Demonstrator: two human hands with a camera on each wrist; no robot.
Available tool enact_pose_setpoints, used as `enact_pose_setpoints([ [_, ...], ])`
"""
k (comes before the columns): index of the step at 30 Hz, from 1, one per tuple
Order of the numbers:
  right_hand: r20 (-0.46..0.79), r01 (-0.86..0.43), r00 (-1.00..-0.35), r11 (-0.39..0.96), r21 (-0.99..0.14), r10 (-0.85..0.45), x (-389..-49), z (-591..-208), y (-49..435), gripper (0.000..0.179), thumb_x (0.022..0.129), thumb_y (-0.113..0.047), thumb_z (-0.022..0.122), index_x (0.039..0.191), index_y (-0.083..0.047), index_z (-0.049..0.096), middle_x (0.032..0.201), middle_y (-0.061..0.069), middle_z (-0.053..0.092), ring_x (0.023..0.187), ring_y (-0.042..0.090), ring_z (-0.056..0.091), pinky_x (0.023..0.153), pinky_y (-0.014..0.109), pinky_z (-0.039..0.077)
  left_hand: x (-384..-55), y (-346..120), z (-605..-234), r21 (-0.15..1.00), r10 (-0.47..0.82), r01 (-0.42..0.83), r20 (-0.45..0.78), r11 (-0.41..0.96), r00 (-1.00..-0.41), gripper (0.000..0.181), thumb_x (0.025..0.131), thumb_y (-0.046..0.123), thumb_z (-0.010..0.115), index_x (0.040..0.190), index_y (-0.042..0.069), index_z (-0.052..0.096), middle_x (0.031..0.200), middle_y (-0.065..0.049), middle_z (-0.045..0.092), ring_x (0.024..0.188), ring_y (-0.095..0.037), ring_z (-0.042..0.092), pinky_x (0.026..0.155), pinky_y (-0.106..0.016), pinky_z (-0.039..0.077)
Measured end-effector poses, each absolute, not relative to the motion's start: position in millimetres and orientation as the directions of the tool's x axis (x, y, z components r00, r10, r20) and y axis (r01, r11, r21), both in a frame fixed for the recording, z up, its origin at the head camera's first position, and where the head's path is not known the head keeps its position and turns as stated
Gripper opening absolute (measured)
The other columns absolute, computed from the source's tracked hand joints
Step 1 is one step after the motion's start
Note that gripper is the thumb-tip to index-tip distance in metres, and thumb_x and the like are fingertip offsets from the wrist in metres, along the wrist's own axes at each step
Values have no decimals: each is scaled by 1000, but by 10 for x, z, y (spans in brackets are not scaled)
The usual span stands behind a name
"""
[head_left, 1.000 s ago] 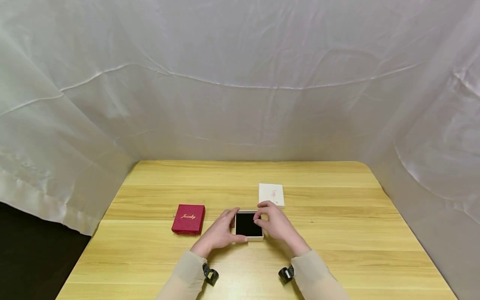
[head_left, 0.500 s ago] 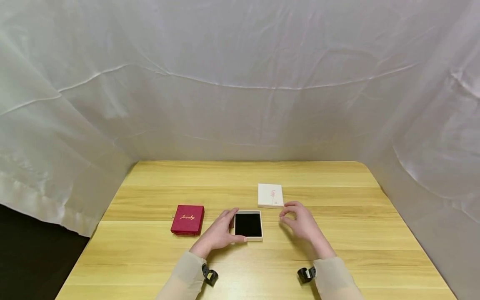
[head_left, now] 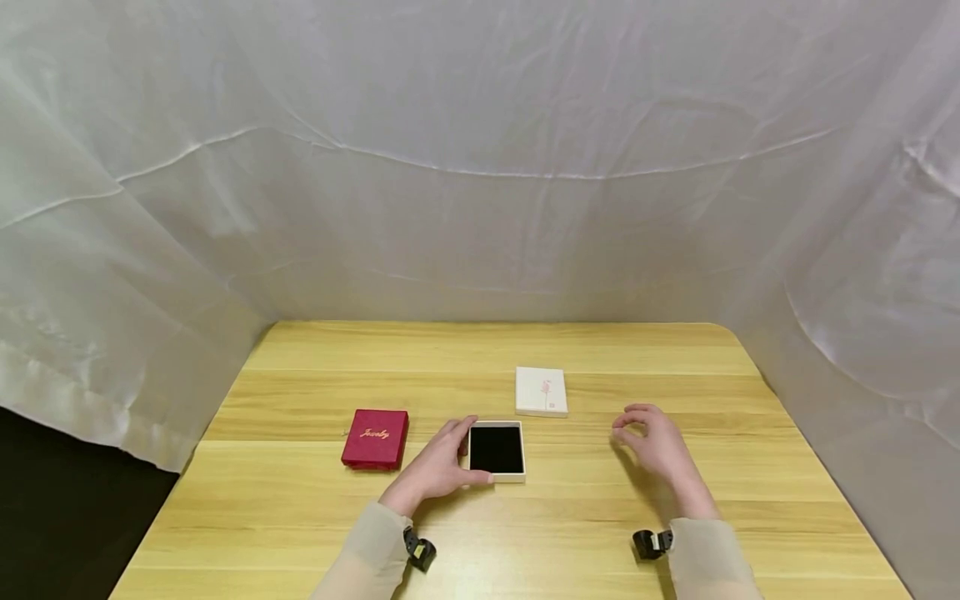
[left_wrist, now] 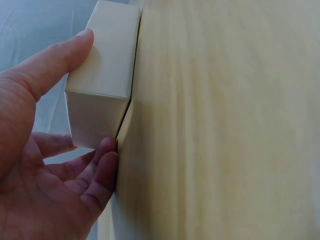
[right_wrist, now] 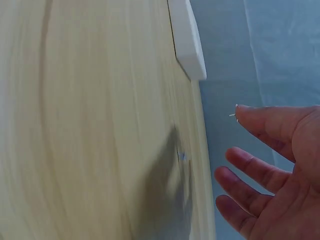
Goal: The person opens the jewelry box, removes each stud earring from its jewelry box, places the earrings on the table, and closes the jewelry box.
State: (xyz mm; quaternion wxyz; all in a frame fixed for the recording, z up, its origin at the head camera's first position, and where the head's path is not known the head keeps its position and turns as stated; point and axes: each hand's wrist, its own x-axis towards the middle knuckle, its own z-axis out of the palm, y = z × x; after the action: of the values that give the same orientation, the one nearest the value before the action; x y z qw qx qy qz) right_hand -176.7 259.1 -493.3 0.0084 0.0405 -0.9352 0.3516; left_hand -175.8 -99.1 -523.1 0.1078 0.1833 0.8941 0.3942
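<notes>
My left hand [head_left: 441, 467] holds the white open box base [head_left: 523, 454] by its left side, thumb along the near wall and fingers at the far one. A black pad [head_left: 497, 450] fills the base. In the left wrist view the thumb lies against the box's pale outer wall [left_wrist: 107, 55]. My right hand [head_left: 656, 442] is over the table to the right, thumb and forefinger pinching a tiny stud earring [right_wrist: 233, 114] with a thin pin, its other fingers loosely bent. A small shiny piece [right_wrist: 182, 157] lies on the wood near that hand.
A white lid [head_left: 540, 392] with a pink flower print lies behind the base. To the left sits a closed red jewelry box [head_left: 377, 439] with gold lettering. The wooden table [head_left: 315, 533] meets a pale curtain [head_left: 480, 233] at its back and sides.
My right hand has lifted away from the black pad and moved right across the table, its pinch kept. The left hand and the box base stay in place.
</notes>
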Motion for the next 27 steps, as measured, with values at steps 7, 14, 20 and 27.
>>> enact_pose_setpoints([
  [7,21,-48,-999,772,-634,-45,-1724,-4955,2747,10,92,-10,66,97,-3,71,126,28,54,115,49,50,95,62,40,-1756,-994,-5223,745,411,240,-51,622,-910,100,74,44,85,151,5,34,139,-16,45,109,-26,52,101,-52,41],
  [14,11,-44,-999,809,-586,-47,-1724,-5018,2839,5,91,-10,68,89,-6,71,125,31,54,118,52,46,97,65,36,-1757,-997,-5228,744,414,242,-52,623,-909,101,74,45,85,151,5,34,139,-16,44,110,-27,51,101,-52,41],
  [20,-11,-25,-999,824,-566,-38,-1741,-5074,2856,5,90,-9,69,85,-8,71,127,31,52,119,53,44,99,65,34,-1756,-996,-5230,742,413,240,-54,626,-909,101,73,45,85,151,5,34,142,-17,43,115,-29,50,102,-53,40],
  [27,7,-39,-999,832,-553,-42,-1753,-5101,2851,6,88,-7,70,83,-8,71,123,31,54,116,52,47,97,63,36,-1753,-997,-5227,746,411,232,-61,624,-910,101,74,45,85,152,6,34,144,-18,41,119,-32,49,103,-54,39],
])
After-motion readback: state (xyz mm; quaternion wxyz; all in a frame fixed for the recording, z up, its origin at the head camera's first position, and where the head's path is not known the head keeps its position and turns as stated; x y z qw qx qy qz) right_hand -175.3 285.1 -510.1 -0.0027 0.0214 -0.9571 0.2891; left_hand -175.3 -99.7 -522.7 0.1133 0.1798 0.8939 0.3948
